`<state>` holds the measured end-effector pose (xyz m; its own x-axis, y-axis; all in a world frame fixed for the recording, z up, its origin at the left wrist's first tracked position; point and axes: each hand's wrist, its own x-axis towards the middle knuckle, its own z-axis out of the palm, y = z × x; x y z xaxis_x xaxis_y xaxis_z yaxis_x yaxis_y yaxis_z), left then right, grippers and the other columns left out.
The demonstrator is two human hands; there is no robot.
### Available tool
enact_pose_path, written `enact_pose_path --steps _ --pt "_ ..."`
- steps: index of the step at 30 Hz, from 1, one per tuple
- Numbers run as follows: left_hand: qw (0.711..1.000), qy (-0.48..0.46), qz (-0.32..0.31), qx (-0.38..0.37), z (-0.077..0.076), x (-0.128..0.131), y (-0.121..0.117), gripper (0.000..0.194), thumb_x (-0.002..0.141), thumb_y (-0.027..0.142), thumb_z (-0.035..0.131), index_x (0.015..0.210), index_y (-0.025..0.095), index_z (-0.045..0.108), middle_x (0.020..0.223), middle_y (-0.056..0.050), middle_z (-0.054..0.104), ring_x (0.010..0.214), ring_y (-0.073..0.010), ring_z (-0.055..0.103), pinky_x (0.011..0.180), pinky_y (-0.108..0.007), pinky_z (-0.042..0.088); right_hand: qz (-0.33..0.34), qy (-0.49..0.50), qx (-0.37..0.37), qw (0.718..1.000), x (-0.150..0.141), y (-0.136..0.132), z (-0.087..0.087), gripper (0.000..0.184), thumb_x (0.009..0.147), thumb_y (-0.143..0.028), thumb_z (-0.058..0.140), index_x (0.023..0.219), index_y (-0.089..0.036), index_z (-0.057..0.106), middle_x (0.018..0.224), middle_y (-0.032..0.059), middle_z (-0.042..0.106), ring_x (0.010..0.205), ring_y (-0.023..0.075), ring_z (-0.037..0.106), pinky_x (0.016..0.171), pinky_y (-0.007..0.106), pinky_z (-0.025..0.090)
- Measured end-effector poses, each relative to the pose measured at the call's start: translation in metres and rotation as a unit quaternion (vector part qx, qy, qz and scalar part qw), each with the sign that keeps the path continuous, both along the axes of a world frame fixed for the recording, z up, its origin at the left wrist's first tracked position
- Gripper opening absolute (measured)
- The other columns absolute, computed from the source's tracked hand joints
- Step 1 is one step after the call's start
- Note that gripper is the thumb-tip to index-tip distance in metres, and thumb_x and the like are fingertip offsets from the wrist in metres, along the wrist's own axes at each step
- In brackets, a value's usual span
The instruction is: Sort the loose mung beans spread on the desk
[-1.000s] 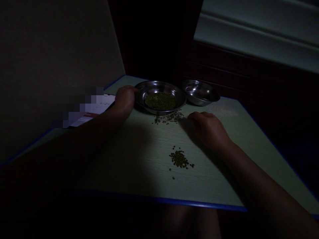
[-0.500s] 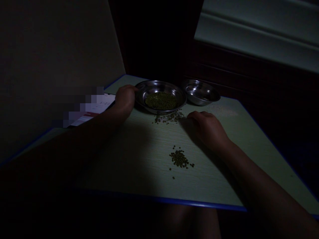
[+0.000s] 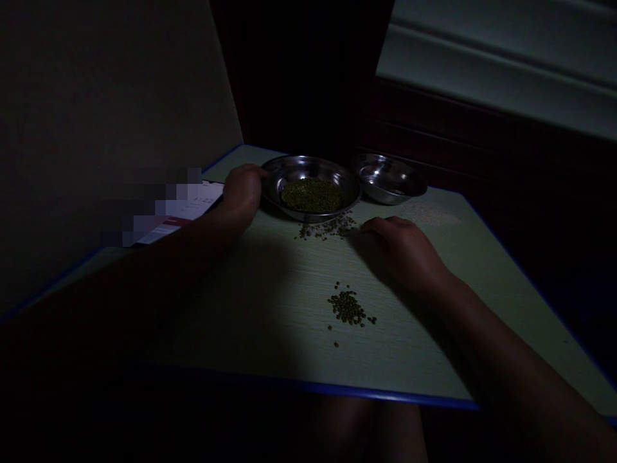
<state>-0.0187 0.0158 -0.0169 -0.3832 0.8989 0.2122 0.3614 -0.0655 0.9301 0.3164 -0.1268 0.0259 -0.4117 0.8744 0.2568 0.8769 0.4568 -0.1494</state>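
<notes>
My left hand [image 3: 242, 191] is closed on the left rim of a shallow steel bowl [image 3: 349, 186], which holds a heap of green beans [image 3: 312, 195], likely mung beans. Just in front of that bowl lies a scatter of beans mixed with pale grains [image 3: 332, 226]. At its right edge my right hand [image 3: 402, 247] rests low over the table, fingertips pinched together. What is between those fingers, if anything, is too small and dark to make out. Nearer to me is a small loose pile of green beans [image 3: 348, 307], with a few strays around it.
A second steel bowl [image 3: 389, 183] stands right of the first, with a little something at its bottom. Pale grains [image 3: 431, 213] are spread beside it. A lit screen [image 3: 186, 209] lies at the left. The light table [image 3: 231, 308] has a blue edge; a wall borders its left side.
My right fingertips have shifted very slightly left at the edge of the scatter. My left hand and both bowls have stayed in place.
</notes>
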Motion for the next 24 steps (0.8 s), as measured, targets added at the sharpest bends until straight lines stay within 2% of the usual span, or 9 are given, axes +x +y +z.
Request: enact_pose_path --steps 7,12,18,24 --pt "1.0 0.01 -0.009 0.001 0.003 0.0 -0.005 0.006 0.086 0.027 0.077 0.089 0.029 0.081 0.121 -0.011 0.089 0.144 -0.045 0.077 0.13 -0.055 0.063 0.009 0.013 -0.01 1.0 -0.002 0.001 -0.001 0.05 0.108 0.004 0.065 0.141 -0.019 0.095 0.129 0.0198 0.097 0.114 0.0355 0.09 0.104 0.042 0.062" --pt "1.0 0.01 0.005 0.005 0.009 0.005 -0.009 0.008 0.083 0.022 0.072 0.086 0.027 0.077 0.122 -0.012 0.091 0.139 -0.0436 0.081 0.133 -0.056 0.061 0.02 0.014 -0.019 1.0 -0.006 0.001 0.001 0.052 0.111 0.005 0.061 0.144 -0.017 0.094 0.132 0.0215 0.097 0.118 0.0352 0.09 0.107 0.043 0.062" --pt "1.0 0.009 0.009 -0.001 0.007 0.004 -0.006 0.012 0.081 0.025 0.073 0.091 0.027 0.079 0.122 -0.012 0.091 0.139 -0.0436 0.081 0.129 -0.056 0.063 0.029 0.024 -0.023 0.999 -0.005 0.001 0.003 0.052 0.111 0.007 0.064 0.142 -0.02 0.096 0.132 0.0179 0.098 0.12 0.0336 0.093 0.11 0.042 0.065" --pt "1.0 0.007 0.006 -0.014 0.009 0.007 -0.009 0.011 0.093 0.016 0.065 0.095 0.022 0.074 0.142 -0.019 0.09 0.143 -0.0384 0.077 0.131 -0.05 0.056 0.036 0.033 -0.047 0.998 0.002 0.001 0.009 0.049 0.108 0.007 0.07 0.139 -0.019 0.098 0.134 0.0186 0.099 0.123 0.0358 0.094 0.11 0.042 0.068"
